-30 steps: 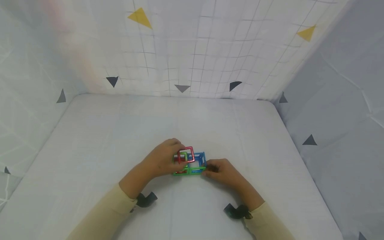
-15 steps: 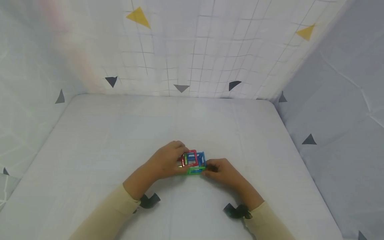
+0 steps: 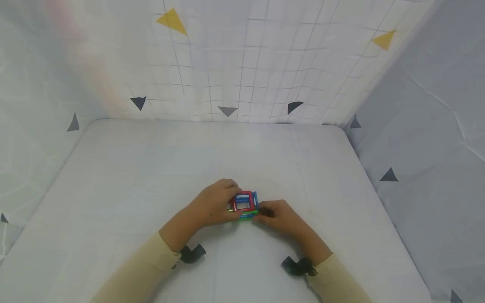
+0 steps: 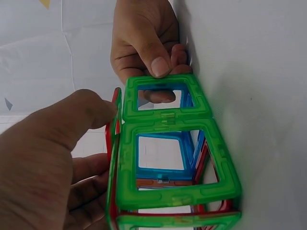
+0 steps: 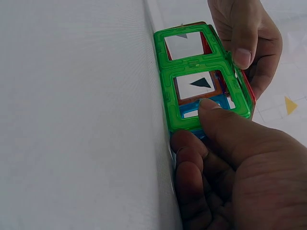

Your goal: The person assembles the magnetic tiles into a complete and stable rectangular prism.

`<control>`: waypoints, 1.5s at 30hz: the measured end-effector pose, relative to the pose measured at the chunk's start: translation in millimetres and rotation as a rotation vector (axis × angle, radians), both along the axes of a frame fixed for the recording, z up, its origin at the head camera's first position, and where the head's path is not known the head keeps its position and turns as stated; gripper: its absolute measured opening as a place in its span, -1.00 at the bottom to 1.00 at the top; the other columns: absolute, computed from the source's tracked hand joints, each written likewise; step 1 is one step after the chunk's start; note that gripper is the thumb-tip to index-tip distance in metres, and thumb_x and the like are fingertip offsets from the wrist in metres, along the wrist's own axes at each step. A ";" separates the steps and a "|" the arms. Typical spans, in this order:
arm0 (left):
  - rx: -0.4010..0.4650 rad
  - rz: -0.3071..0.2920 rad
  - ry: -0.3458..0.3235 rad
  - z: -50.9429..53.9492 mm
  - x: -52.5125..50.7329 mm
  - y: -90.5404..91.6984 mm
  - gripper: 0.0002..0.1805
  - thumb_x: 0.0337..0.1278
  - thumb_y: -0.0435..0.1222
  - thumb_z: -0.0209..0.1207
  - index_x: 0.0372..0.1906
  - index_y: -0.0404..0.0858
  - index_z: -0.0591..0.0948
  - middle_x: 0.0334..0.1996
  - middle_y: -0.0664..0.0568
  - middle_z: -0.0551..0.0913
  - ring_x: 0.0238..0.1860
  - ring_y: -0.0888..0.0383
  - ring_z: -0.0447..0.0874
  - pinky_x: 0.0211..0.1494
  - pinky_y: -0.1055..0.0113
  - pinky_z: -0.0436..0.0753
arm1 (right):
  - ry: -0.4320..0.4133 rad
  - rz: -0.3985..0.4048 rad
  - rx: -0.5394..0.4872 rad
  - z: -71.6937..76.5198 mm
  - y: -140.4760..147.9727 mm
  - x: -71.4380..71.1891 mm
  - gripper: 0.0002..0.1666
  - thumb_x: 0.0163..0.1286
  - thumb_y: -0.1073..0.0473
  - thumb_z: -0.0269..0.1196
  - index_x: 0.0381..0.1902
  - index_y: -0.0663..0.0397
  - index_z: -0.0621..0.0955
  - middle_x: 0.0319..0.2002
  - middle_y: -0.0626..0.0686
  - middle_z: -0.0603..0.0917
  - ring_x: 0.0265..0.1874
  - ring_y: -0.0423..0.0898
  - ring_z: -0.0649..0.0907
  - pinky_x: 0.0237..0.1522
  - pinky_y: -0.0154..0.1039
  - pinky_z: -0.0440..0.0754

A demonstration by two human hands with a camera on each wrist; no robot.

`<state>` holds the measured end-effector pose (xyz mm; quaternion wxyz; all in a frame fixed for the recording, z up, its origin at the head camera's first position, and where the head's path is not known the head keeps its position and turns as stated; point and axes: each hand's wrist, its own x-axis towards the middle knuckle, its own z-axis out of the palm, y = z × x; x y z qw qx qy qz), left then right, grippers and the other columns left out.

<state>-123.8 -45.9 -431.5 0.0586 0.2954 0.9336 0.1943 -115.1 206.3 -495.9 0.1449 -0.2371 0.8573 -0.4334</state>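
Note:
A box-like structure of magnetic square tiles stands on the table, with two green tiles (image 4: 223,165) side by side along its front. Blue tiles (image 4: 160,174) and reddish ones show through the frames. My left hand (image 3: 215,205) pinches a red magnetic tile (image 3: 251,202) between thumb and fingers, lying over the top of the structure's right half. Whether that tile touches all its edges I cannot tell. At the right end, my right hand (image 3: 282,216) grips the structure, its thumb (image 5: 223,112) on the front green tile and its other fingers curled at the end.
The white table (image 3: 163,168) spreads around the structure. Behind it hangs a pale cloth with grid lines and triangles (image 3: 227,111). Dark curved pieces (image 3: 192,254) are worn at both wrists, below the sleeves.
My left hand has moved right and slightly down with the red tile, which was tilted above the structure's left half and now lies flatter over the right half. The right hand stays put.

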 end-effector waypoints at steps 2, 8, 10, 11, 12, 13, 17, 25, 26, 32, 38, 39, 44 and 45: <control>-0.001 -0.005 0.007 -0.1 -0.3 0.3 -0.38 -0.05 0.02 0.44 0.16 -0.12 0.62 0.08 0.10 0.59 0.04 0.20 0.52 0.10 0.33 0.66 | 0.001 0.002 -0.003 0.8 -0.6 0.0 -0.78 0.31 -0.02 0.39 -0.12 -0.17 0.71 -0.37 -0.20 0.68 -0.37 -0.16 0.61 -0.29 -0.33 0.66; 0.005 -0.010 0.013 0.6 -0.1 1.1 -0.39 -0.05 0.03 0.45 0.14 -0.11 0.63 0.06 0.10 0.60 0.04 0.19 0.52 0.09 0.32 0.66 | 0.007 0.010 0.004 -0.5 -1.2 -0.6 -0.77 0.31 -0.03 0.39 -0.11 -0.15 0.71 -0.35 -0.21 0.68 -0.37 -0.17 0.61 -0.28 -0.33 0.66; 0.007 -0.012 0.015 0.9 0.4 1.5 -0.39 -0.04 0.03 0.45 0.15 -0.11 0.63 0.07 0.10 0.60 0.06 0.18 0.53 0.09 0.31 0.66 | 0.012 0.008 0.011 -1.2 -1.2 -0.8 -0.77 0.30 -0.02 0.40 -0.11 -0.15 0.71 -0.36 -0.22 0.68 -0.37 -0.18 0.60 -0.29 -0.34 0.66; 0.009 -0.015 0.017 0.7 0.3 1.9 -0.39 -0.04 0.03 0.45 0.15 -0.11 0.63 0.07 0.09 0.61 0.06 0.18 0.53 0.08 0.32 0.67 | 0.015 0.008 0.014 -1.5 -1.3 -0.8 -0.77 0.30 -0.02 0.40 -0.11 -0.14 0.71 -0.36 -0.22 0.68 -0.38 -0.18 0.60 -0.29 -0.34 0.66; 0.009 -0.019 0.020 0.7 0.2 2.1 -0.39 -0.04 0.03 0.44 0.15 -0.11 0.64 0.07 0.09 0.61 0.06 0.18 0.54 0.08 0.32 0.67 | 0.016 0.007 0.018 -1.7 -1.4 -0.9 -0.77 0.30 -0.02 0.40 -0.12 -0.14 0.71 -0.36 -0.22 0.67 -0.38 -0.18 0.60 -0.30 -0.34 0.66; 0.011 -0.022 0.022 0.6 0.0 2.5 -0.40 -0.03 0.02 0.44 0.14 -0.12 0.64 0.07 0.09 0.61 0.05 0.18 0.54 0.08 0.32 0.67 | 0.018 0.007 0.018 -1.9 -1.4 -1.0 -0.78 0.30 -0.02 0.40 -0.13 -0.15 0.71 -0.37 -0.22 0.67 -0.38 -0.18 0.60 -0.30 -0.34 0.65; 0.014 -0.026 0.015 0.7 -0.4 2.8 -0.41 -0.01 0.01 0.43 0.14 -0.14 0.64 0.06 0.08 0.62 0.04 0.17 0.55 0.07 0.32 0.66 | 0.018 0.014 0.008 -1.7 -1.7 -1.2 -0.80 0.31 -0.01 0.39 -0.15 -0.15 0.70 -0.38 -0.20 0.66 -0.38 -0.17 0.60 -0.31 -0.33 0.65; 0.015 -0.035 0.012 -0.7 -0.9 3.0 -0.42 0.01 0.01 0.42 0.14 -0.15 0.65 0.06 0.08 0.61 0.04 0.18 0.54 0.07 0.33 0.66 | 0.018 0.012 0.013 -1.7 -2.3 -1.2 -0.82 0.29 0.02 0.40 -0.16 -0.16 0.70 -0.40 -0.21 0.65 -0.39 -0.18 0.59 -0.31 -0.34 0.64; 0.014 -0.036 0.014 -0.9 -1.2 3.0 -0.42 0.01 0.02 0.42 0.14 -0.14 0.65 0.06 0.08 0.61 0.03 0.18 0.54 0.07 0.34 0.66 | 0.018 0.013 0.013 -1.8 -2.4 -1.3 -0.82 0.30 0.02 0.40 -0.16 -0.16 0.70 -0.40 -0.21 0.65 -0.39 -0.18 0.59 -0.31 -0.34 0.64; -0.007 -0.036 0.009 0.4 -2.4 4.2 -0.42 0.03 0.03 0.40 0.16 -0.12 0.65 0.06 0.10 0.60 0.02 0.19 0.53 0.05 0.35 0.66 | 0.020 0.018 0.008 -1.3 -2.5 -1.3 -0.82 0.30 0.02 0.40 -0.15 -0.15 0.70 -0.38 -0.21 0.66 -0.38 -0.18 0.60 -0.29 -0.33 0.66; -0.009 -0.033 0.009 -1.2 -0.4 2.0 -0.39 0.06 0.04 0.38 0.24 -0.05 0.59 0.13 0.11 0.57 0.09 0.18 0.51 0.09 0.33 0.65 | 0.021 0.008 0.016 -0.4 -1.9 -0.3 -0.78 0.28 0.03 0.41 -0.13 -0.13 0.71 -0.36 -0.22 0.68 -0.38 -0.18 0.60 -0.27 -0.33 0.66; -0.006 -0.031 0.013 -2.3 0.3 1.1 -0.36 0.06 0.05 0.38 0.26 -0.05 0.57 0.16 0.10 0.56 0.13 0.18 0.51 0.12 0.32 0.65 | 0.021 0.006 0.018 -0.2 -1.7 -0.1 -0.78 0.28 0.03 0.41 -0.12 -0.13 0.71 -0.36 -0.22 0.68 -0.37 -0.18 0.61 -0.27 -0.33 0.66; 0.016 -0.018 0.053 -8.6 3.7 -5.8 -0.24 0.00 0.07 0.39 0.35 -0.04 0.48 0.26 0.09 0.49 0.29 0.14 0.43 0.25 0.24 0.59 | 0.017 -0.005 0.041 -0.2 -0.8 0.5 -0.76 0.28 0.00 0.41 -0.11 -0.14 0.71 -0.34 -0.23 0.69 -0.36 -0.19 0.61 -0.25 -0.33 0.67; 0.017 -0.015 0.065 -9.7 4.0 -7.2 -0.23 -0.01 0.07 0.39 0.36 -0.03 0.48 0.27 0.09 0.49 0.30 0.15 0.41 0.27 0.24 0.57 | 0.015 -0.007 0.041 -0.1 -0.5 0.5 -0.76 0.28 0.01 0.41 -0.11 -0.14 0.71 -0.34 -0.23 0.69 -0.36 -0.19 0.62 -0.25 -0.33 0.67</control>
